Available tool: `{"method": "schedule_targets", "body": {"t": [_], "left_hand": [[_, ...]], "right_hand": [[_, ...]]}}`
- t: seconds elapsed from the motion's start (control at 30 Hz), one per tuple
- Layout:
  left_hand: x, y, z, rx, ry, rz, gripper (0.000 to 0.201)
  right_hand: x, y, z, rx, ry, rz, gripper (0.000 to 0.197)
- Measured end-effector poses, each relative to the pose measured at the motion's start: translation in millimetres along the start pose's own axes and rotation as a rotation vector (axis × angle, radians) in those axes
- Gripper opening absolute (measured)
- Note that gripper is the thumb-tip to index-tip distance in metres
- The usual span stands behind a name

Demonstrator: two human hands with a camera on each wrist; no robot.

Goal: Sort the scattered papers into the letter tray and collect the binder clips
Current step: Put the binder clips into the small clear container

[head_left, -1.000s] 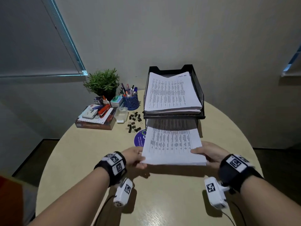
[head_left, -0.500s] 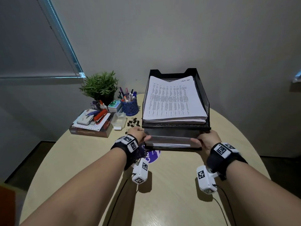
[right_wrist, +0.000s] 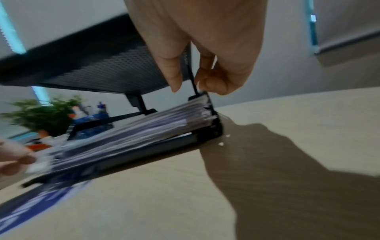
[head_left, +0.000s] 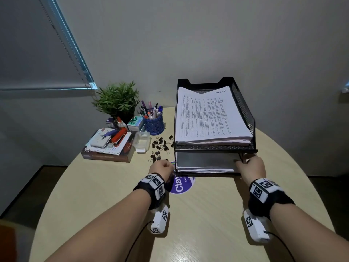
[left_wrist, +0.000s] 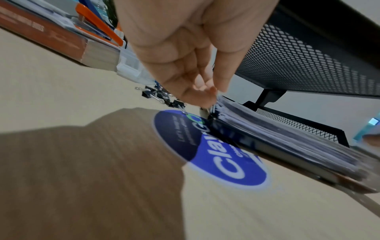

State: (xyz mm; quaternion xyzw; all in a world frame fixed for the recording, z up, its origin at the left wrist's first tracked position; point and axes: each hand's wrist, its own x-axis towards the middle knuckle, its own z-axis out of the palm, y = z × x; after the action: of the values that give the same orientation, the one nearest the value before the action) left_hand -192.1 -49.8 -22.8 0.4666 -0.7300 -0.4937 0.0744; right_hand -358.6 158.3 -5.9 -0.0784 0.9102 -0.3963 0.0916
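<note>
Hands: I read left hand (head_left: 163, 170) curled at the lower paper stack's (head_left: 204, 165) left corner, grip unconfirmed; right hand (head_left: 250, 168) likewise.
Change: stack went from table into letter tray's (head_left: 243, 110) lower tier.
Remaining: binder clips (head_left: 160, 146) loose beside tray.
Wrist views: fingertips (left_wrist: 205, 95) touch sheet edges.

A potted green plant (head_left: 117, 100) is standing at the back left of the round worktop (head_left: 105, 188), with a blue mesh cup of pens (head_left: 154, 123) sitting just beside it. In front of them, a red stapler (head_left: 119, 137) and a white device (head_left: 99, 142) are lying on stacked books (head_left: 107, 155), while a round purple sticker (head_left: 182, 186) is showing nearer the middle.
</note>
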Motion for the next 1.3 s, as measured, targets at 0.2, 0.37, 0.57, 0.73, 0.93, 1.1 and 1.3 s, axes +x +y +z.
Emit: {"method": "schedule_targets", "body": {"t": [0.2,0.37,0.57,0.73,0.93,1.1,1.3], "left_hand": [[19.5,-26.2,-43.8,0.220,0.068,0.038,0.014],[46.6,-36.5,-70.9,0.377,0.065,0.124,0.013],[71.4,-34.0,-72.6,0.532,-0.056,0.316,0.019],[81.2,-31.0,-70.8,0.720,-0.191,0.474,0.027],[87.5,-31.0,-76.2,0.895,-0.250,0.453,0.029],[91.0,-34.4,-85.7,0.952,-0.259,0.426,0.019],[106.4,-17.1,-123.2,0.701,0.034,0.436,0.015]], "right_hand": [[-50.9,-37.2,35.2,-0.046,-0.276,-0.243,0.018],[-70.5,-73.8,95.2,0.027,-0.447,-0.224,0.016],[-81.0,-103.3,155.8,-0.144,-0.521,-0.213,0.029],[-78.8,-120.7,187.9,-0.280,-0.471,-0.206,0.023],[-67.4,-133.2,208.0,-0.373,-0.427,-0.177,0.037],[-58.0,-140.8,212.2,-0.453,-0.417,-0.151,0.032],[-45.8,-146.9,219.0,-0.514,-0.441,-0.192,0.028]]}}
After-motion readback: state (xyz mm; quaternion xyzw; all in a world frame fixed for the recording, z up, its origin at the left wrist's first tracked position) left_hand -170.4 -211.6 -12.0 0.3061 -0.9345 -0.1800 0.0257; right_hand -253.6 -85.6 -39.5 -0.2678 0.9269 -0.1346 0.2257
